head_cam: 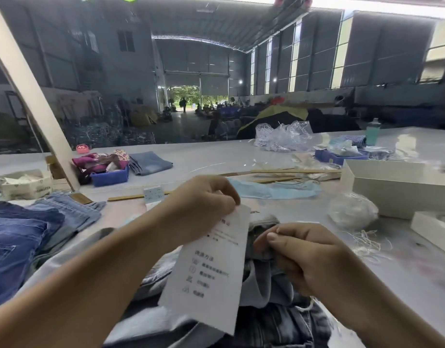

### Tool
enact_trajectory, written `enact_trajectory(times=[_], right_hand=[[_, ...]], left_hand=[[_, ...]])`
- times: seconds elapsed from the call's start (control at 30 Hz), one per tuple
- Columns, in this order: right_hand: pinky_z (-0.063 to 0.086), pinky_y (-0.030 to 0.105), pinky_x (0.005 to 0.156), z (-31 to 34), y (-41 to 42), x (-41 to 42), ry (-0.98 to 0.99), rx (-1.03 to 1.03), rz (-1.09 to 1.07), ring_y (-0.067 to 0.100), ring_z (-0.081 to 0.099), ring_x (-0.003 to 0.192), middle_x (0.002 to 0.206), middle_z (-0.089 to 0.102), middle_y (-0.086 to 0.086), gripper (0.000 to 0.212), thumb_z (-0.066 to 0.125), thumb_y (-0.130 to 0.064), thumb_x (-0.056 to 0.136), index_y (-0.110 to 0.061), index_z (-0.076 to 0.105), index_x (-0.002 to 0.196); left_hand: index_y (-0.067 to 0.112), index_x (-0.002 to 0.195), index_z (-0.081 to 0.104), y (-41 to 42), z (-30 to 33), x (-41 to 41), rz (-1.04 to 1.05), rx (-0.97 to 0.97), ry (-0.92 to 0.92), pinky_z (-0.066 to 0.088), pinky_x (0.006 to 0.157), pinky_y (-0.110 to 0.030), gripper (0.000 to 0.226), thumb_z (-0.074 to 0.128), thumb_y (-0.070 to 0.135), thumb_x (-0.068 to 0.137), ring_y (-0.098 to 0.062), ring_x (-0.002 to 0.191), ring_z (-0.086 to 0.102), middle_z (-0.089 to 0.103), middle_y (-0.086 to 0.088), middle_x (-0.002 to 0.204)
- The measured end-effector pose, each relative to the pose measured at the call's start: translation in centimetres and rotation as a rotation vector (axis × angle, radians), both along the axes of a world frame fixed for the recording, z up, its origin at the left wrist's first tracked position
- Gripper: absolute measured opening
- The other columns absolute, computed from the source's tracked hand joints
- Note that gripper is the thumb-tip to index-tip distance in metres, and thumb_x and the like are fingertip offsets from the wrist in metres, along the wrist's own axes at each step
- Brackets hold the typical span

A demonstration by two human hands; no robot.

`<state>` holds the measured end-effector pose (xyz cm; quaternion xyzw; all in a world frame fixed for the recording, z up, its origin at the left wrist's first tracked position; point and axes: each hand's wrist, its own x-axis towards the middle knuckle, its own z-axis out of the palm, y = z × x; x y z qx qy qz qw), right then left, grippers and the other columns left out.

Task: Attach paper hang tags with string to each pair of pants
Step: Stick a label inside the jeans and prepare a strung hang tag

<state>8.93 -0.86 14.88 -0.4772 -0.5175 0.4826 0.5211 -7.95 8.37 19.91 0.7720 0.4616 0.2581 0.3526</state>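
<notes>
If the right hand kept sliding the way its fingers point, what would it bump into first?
Probably the paper hang tag. The right hand points its curled fingers leftward over the pants, and the tag hangs just beside its fingertips, pinched at the top by the left hand. Depth is hard to judge, so it might pass behind.

There is open table (206, 159) behind the hands, up to the sticks (291, 171) and the mask (274, 190). A jeans pile (20, 237) blocks the left. Two white boxes (402, 189) and a string bundle (352, 212) block the right. A slanted post (28, 89) stands far left.
</notes>
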Motion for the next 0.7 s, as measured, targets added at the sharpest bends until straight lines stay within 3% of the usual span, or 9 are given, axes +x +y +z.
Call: enact_trajectory(times=[0.07,0.13,0.27,0.37,0.47,0.53,0.63,0.7], right_hand=[[0.028,0.008,0.031,-0.5,0.4,-0.1,-0.079,0.012,-0.074,-0.001,0.037,0.029,0.037,0.042,-0.005,0.039,0.046,-0.007,0.100,-0.003,0.068,0.068],[0.025,0.009,0.033,-0.8,0.9,-0.1,-0.159,0.034,-0.124,0.001,0.032,0.031,0.041,0.038,-0.005,0.043,0.047,-0.014,0.099,-0.008,0.069,0.063],[0.024,0.011,0.035,-0.9,1.6,-0.2,-0.261,0.030,-0.144,0.003,0.030,0.033,0.040,0.037,-0.006,0.045,0.049,-0.018,0.099,-0.012,0.065,0.058],[0.023,0.012,0.035,-1.0,2.0,-0.1,-0.299,0.031,-0.136,0.005,0.029,0.032,0.039,0.036,-0.004,0.045,0.052,-0.020,0.098,-0.012,0.066,0.056],[0.026,0.011,0.036,-1.0,2.1,0.0,-0.348,0.030,-0.122,0.002,0.033,0.033,0.038,0.039,-0.007,0.045,0.056,-0.020,0.096,-0.012,0.064,0.052],[0.024,0.012,0.039,-0.9,2.1,0.0,-0.382,0.020,-0.090,0.004,0.032,0.036,0.039,0.038,-0.008,0.041,0.061,-0.027,0.090,-0.013,0.060,0.051],[0.020,0.022,0.042,-0.7,1.9,-0.3,-0.460,-0.007,-0.077,0.012,0.025,0.041,0.043,0.030,-0.003,0.032,0.054,-0.038,0.074,-0.015,0.055,0.051],[0.016,0.025,0.043,-0.8,1.9,-0.3,-0.518,-0.022,-0.087,0.014,0.022,0.041,0.044,0.028,-0.002,0.031,0.052,-0.034,0.075,-0.015,0.050,0.051]], left_hand=[[0.032,0.086,0.064,0.4,-0.1,-0.4,0.068,0.017,-0.075,0.046,0.043,-0.020,0.023,0.052,0.012,0.089,-0.012,0.049,0.063,0.069,0.008,0.066],[0.030,0.087,0.062,0.6,-0.4,-0.8,0.151,0.187,-0.090,0.042,0.038,-0.017,0.023,0.050,0.011,0.094,-0.015,0.054,0.059,0.067,0.004,0.075],[0.012,0.088,0.065,0.7,-1.0,-1.6,0.267,1.043,0.155,0.038,0.042,-0.024,0.015,0.055,0.001,0.090,-0.029,0.064,0.058,0.059,-0.007,0.090],[0.004,0.088,0.069,0.5,-0.7,-1.2,0.189,1.338,0.331,0.042,0.038,-0.027,0.017,0.063,-0.006,0.076,-0.029,0.066,0.058,0.056,-0.012,0.087],[0.005,0.090,0.070,0.1,-1.0,-0.3,0.025,1.460,0.411,0.042,0.037,-0.027,0.022,0.063,-0.007,0.073,-0.025,0.065,0.055,0.060,-0.012,0.085],[0.010,0.079,0.068,-0.2,-1.2,0.3,-0.026,1.515,0.491,0.038,0.038,-0.025,0.020,0.057,-0.004,0.070,-0.023,0.066,0.055,0.061,-0.009,0.085],[0.008,0.072,0.063,0.5,0.7,0.0,0.090,1.564,0.540,0.039,0.038,-0.024,0.016,0.054,-0.005,0.077,-0.022,0.067,0.053,0.061,-0.010,0.087],[0.003,0.071,0.061,1.2,2.3,-0.4,0.182,1.563,0.519,0.042,0.038,-0.024,0.018,0.052,-0.010,0.079,-0.019,0.065,0.041,0.057,-0.011,0.083]])
